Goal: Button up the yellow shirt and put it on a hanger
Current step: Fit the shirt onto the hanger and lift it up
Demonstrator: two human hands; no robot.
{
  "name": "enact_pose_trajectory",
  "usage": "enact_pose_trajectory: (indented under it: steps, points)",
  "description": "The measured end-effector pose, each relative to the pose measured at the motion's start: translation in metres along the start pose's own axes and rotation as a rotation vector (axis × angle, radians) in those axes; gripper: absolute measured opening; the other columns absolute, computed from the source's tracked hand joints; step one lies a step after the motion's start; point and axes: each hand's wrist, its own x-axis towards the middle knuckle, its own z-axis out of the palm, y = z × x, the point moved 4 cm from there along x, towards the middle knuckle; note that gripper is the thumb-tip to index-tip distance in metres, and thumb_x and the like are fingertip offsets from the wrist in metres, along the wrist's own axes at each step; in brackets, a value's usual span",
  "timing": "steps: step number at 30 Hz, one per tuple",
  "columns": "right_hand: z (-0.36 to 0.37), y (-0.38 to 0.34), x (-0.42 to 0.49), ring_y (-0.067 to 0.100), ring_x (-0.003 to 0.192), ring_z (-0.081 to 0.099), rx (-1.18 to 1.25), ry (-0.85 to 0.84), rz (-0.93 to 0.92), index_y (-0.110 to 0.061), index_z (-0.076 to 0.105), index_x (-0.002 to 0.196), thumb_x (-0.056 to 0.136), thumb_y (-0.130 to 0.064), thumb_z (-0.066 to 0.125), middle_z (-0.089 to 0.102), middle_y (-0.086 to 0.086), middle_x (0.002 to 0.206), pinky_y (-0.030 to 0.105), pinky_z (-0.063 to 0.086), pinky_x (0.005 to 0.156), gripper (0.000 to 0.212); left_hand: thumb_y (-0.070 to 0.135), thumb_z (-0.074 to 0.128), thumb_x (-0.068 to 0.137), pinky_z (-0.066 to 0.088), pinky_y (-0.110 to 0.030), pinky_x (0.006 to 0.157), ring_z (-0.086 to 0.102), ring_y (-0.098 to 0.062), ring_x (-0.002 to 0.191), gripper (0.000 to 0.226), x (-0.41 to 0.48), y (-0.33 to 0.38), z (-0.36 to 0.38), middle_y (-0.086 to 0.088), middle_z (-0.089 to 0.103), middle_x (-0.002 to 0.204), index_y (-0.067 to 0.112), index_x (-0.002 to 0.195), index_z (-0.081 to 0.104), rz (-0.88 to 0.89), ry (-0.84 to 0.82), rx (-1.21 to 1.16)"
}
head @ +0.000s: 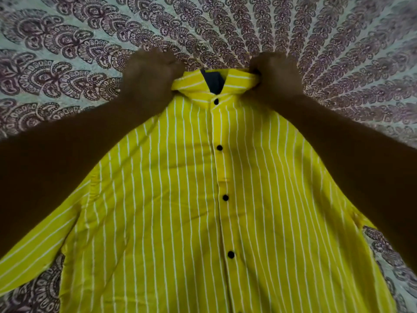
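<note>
shirt [180, 199] lies flat on the bedsheet [67, 53], front looks buttoned. our left hand [151, 73] and right hand [275, 75] are curled tight, gripping either end of its collar [194, 83]. next we need a hanger, none in view.

Legible text: we find none. The dark neck label [214, 83] inside the collar of the yellow shirt [180, 199] shows us no readable lettering; the patterned bedsheet [67, 53] carries ornament only

The head camera looks steeply down, close over the shirt [180, 199] on the bedspread [67, 53].
</note>
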Motion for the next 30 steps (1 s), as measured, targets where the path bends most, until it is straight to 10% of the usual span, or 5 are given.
enact_pose_trajectory:
  steps: [5, 14, 23, 27, 30]
  points:
    - [-0.003, -0.015, -0.011, 0.038, 0.092, 0.058, -0.030, -0.017, -0.378, -0.002, 0.065, 0.093, 0.073, -0.021, 0.056, 0.064, 0.020, 0.089, 0.041, 0.045, 0.075, 0.029, 0.021, 0.046, 0.069, 0.044, -0.041, 0.060, 0.054, -0.036, 0.077, 0.033, -0.014, 0.023, -0.003, -0.022, 0.056, 0.089, 0.009, 0.100, 0.047, 0.458, 0.044, -0.142]
    - [-0.001, -0.017, -0.014, 0.040, 0.062, 0.058, -0.051, 0.141, -0.196, -0.013, 0.056, 0.074, 0.078, -0.014, 0.048, 0.058, 0.017, 0.079, 0.033, 0.027, 0.050, 0.009, 0.008, 0.050, 0.078, 0.036, -0.037, 0.050, 0.059, -0.038, 0.067, 0.007, -0.011, 0.020, -0.010, -0.018, 0.058, 0.078, 0.012, 0.081, 0.056, -0.012, 0.087, -0.115]
    - [0.021, -0.007, -0.041, 0.029, 0.105, 0.057, 0.286, -0.054, -0.257, -0.009, 0.060, 0.111, 0.080, -0.003, 0.046, 0.060, 0.011, 0.118, 0.037, 0.047, 0.082, 0.035, 0.031, 0.040, 0.082, 0.019, -0.045, 0.112, 0.056, -0.028, 0.113, 0.035, -0.039, 0.053, -0.002, -0.009, 0.062, 0.117, 0.012, 0.102, 0.063, 0.231, -0.065, -0.298]
    - [0.012, 0.010, -0.040, 0.021, 0.068, 0.062, 1.102, 0.304, 0.384, -0.021, 0.062, 0.077, 0.072, -0.010, 0.043, 0.063, 0.002, 0.070, 0.034, 0.051, 0.060, 0.023, 0.025, 0.040, 0.093, 0.040, -0.036, 0.091, 0.061, -0.028, 0.095, 0.029, -0.008, 0.066, -0.015, -0.012, 0.067, 0.100, 0.007, 0.101, 0.062, -0.148, 0.088, -0.672]
    - [0.014, 0.021, -0.025, 0.016, 0.043, 0.058, 1.045, 0.172, 0.796, -0.014, 0.058, 0.067, 0.081, -0.030, 0.064, 0.058, 0.006, 0.055, 0.028, 0.048, 0.046, 0.022, 0.030, 0.049, 0.090, 0.045, -0.038, 0.081, 0.061, -0.027, 0.099, 0.026, 0.022, 0.073, 0.003, -0.009, 0.068, 0.103, 0.013, 0.104, 0.063, -0.398, -0.084, -0.736]
